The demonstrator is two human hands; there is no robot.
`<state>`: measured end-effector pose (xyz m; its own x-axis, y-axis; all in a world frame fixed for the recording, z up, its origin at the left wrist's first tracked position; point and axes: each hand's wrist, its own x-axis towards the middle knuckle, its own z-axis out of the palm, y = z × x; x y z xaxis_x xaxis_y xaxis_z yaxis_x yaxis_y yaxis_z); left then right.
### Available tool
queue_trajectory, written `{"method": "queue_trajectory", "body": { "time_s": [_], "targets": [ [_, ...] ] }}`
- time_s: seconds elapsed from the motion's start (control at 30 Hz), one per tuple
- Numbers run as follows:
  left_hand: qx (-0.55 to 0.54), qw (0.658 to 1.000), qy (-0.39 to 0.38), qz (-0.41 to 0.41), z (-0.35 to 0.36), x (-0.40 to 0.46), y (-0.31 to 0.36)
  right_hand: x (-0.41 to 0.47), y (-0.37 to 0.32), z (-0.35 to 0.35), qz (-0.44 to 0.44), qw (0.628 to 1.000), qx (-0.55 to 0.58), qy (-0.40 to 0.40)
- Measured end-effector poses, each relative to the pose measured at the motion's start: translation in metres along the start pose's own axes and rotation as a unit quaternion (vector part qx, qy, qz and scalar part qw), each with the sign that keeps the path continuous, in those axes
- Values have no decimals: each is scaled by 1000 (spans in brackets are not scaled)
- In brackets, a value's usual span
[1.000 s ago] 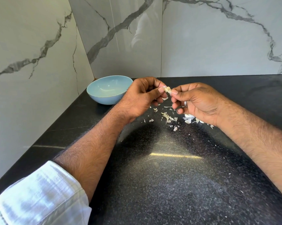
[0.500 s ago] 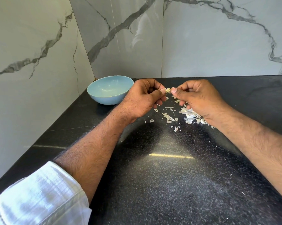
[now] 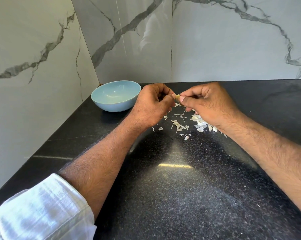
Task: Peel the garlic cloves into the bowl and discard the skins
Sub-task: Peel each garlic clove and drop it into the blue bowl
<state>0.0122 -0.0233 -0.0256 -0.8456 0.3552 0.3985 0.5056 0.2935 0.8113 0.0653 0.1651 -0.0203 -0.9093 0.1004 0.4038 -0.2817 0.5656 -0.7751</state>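
A small garlic clove [image 3: 177, 97] sits between the thumbs of both hands, held above the black counter. My left hand [image 3: 151, 104] pinches it from the left with fingers curled. My right hand [image 3: 208, 104] pinches it from the right, thumb tip against the clove. A light blue bowl [image 3: 101, 101] stands to the left of my left hand, near the wall corner; I see nothing inside it. Torn white garlic skins [image 3: 179, 126] lie scattered on the counter under and between my hands, with a thicker pile [image 3: 200, 122] partly hidden under my right wrist.
The black speckled counter [image 3: 172, 187] runs from the front edge to the marble walls at the back and left. Tiny skin flecks dot its right side. A rolled white sleeve [image 3: 42, 210] covers my left forearm at the bottom left.
Both hands stay together on the clove. My right hand has shifted slightly up and left, uncovering more of the skin pile. The bowl has not moved.
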Motion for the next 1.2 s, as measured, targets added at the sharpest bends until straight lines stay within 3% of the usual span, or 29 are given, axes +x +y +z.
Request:
{"method": "queue_trajectory", "body": {
  "time_s": [0.23, 0.6, 0.73, 0.87, 1.07, 1.2],
  "targets": [
    [-38, 999, -9, -6, 2, -2, 3, 0, 1, 0, -12, 1000, 20, 9],
    [-68, 997, -1, -32, 2, -2, 3, -2, 1, 0, -21, 998, -52, 13],
    [-130, 990, -3, -59, 0, -2, 5, 0, 2, -1, 17, 1000, 2, 2],
    [-156, 985, -27, -75, -3, -2, 5, 0, -2, -3, 73, 989, 125, -8],
    [-136, 987, -48, -75, -6, -3, 5, 4, 1, -9, 100, 977, 186, -12],
    [-59, 997, -11, -46, -8, -1, 3, 4, 2, -9, 97, 979, 176, -17]
  ]
}}
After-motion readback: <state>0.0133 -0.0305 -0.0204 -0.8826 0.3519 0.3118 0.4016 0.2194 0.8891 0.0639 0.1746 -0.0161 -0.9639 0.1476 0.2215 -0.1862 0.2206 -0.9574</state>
